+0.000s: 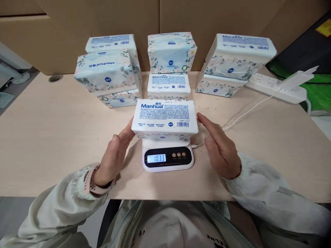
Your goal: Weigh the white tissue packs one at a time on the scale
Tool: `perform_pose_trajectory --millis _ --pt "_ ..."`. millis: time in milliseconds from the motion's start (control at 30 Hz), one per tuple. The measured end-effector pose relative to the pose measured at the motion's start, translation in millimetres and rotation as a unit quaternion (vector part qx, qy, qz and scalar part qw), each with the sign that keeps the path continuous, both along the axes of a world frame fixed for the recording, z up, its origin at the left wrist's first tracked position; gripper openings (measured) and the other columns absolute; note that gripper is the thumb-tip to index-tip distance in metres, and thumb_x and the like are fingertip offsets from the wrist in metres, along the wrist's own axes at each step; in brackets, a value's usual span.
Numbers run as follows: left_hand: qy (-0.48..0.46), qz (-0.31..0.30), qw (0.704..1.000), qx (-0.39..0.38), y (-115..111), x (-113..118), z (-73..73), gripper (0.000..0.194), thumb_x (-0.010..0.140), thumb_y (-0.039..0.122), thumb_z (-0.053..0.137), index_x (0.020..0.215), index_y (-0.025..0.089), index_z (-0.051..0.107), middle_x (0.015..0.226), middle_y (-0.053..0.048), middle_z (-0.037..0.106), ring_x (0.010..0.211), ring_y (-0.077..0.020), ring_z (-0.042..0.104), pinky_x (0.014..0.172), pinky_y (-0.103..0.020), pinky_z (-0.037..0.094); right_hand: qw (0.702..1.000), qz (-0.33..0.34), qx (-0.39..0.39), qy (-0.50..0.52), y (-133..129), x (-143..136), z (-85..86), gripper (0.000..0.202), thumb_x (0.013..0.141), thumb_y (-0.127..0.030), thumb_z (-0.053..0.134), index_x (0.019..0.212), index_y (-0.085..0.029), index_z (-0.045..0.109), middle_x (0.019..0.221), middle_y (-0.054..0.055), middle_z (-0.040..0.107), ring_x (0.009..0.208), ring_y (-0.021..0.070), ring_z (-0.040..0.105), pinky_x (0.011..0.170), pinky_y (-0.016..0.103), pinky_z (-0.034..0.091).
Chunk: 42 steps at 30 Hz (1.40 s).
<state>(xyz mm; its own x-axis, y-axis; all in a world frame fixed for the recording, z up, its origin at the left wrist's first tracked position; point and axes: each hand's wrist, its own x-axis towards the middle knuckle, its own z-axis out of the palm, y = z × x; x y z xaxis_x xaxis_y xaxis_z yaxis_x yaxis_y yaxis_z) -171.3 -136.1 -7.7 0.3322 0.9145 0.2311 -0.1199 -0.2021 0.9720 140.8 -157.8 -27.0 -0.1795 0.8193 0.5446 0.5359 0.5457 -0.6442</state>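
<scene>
Head view: Manhua pack on lit scale

Pack rests on the scale, display reading 103.3. Left hand, open, lies along the pack's left side without gripping; contact cannot be confirmed. Right hand, loosely open and holding nothing, is just beside the right side. Similar packs stand behind in three groups on the table.
</scene>
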Motion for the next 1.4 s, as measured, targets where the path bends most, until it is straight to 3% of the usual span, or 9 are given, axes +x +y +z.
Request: perform_pose_trajectory --millis 200,467,767,967,1133,1267,1400 --pt "0.018 -0.01 1.0 -0.009 -5.2 1.6 1.0 0.063 0.114 0.064 0.029 0.16 0.034 0.06 0.175 0.007 0.044 0.171 -0.0287 0.029 0.144 -0.052 0.025 0.999 0.038 -0.032 -0.007 2.0 -2.8 -1.5 0.067 0.112 -0.027 0.046 0.176 -0.034 0.029 0.174 0.005 0.05 0.159 0.0297 0.053 0.131 0.054 0.049" --pt "-0.002 0.064 0.997 -0.031 1.8 -7.0 -3.5 0.052 0.112 0.066 0.042 0.151 0.042 0.067 0.17 0.01 0.052 0.17 -0.0293 0.032 0.144 -0.055 0.026 0.998 -0.016 -0.022 0.062 -0.6 1.4 -9.5 0.061 0.113 -0.026 0.046 0.172 -0.039 0.038 0.173 -0.001 0.053 0.158 0.0275 0.055 0.133 0.053 0.048" --pt "-0.003 0.085 0.995 -0.043 3.2 -6.4 -2.2 0.054 0.11 0.069 0.045 0.147 0.04 0.072 0.166 0.01 0.056 0.168 -0.0296 0.036 0.143 -0.055 0.028 0.998 -0.024 -0.029 0.06 -3.4 3.6 -7.2 0.061 0.112 -0.027 0.051 0.169 -0.043 0.042 0.171 -0.001 0.055 0.155 0.0291 0.058 0.132 0.056 0.048" --pt "0.002 0.086 0.995 -0.04 4.1 -8.8 -2.8 0.056 0.11 0.07 0.044 0.147 0.038 0.072 0.164 0.008 0.059 0.168 -0.0317 0.037 0.144 -0.058 0.026 0.998 -0.033 -0.029 0.052 -3.6 4.1 -6.4 0.058 0.111 -0.03 0.052 0.168 -0.039 0.046 0.168 0.003 0.059 0.152 0.0311 0.061 0.129 0.058 0.051" --pt "0.007 0.083 0.996 -0.031 4.5 -8.5 -2.6 0.055 0.11 0.068 0.045 0.146 0.037 0.073 0.164 0.004 0.06 0.167 -0.0346 0.038 0.143 -0.061 0.025 0.998 -0.037 -0.03 0.042 -3.5 3.5 -4.6 0.057 0.111 -0.035 0.051 0.168 -0.036 0.047 0.165 0.005 0.062 0.15 0.0324 0.063 0.128 0.06 0.052" --pt "0.02 0.09 0.996 -0.017 3.6 -8.3 -0.6 0.047 0.108 0.058 0.057 0.148 0.036 0.072 0.163 0.002 0.062 0.164 -0.0363 0.043 0.141 -0.064 0.028 0.999 -0.032 -0.027 0.03 -2.9 2.9 -1.7 0.057 0.111 -0.036 0.051 0.168 -0.037 0.047 0.162 0.006 0.065 0.147 0.0333 0.065 0.123 0.06 0.056" --pt "0.056 0.096 0.994 0.009 3.8 -10.9 0.4 0.043 0.105 0.048 0.069 0.148 0.042 0.071 0.161 0.004 0.063 0.159 -0.0346 0.05 0.137 -0.064 0.036 0.999 -0.028 -0.008 0.014 0.4 4.6 -2.8 0.059 0.108 -0.037 0.058 0.167 -0.037 0.049 0.155 0.008 0.07 0.138 0.0352 0.07 0.114 0.059 0.062"
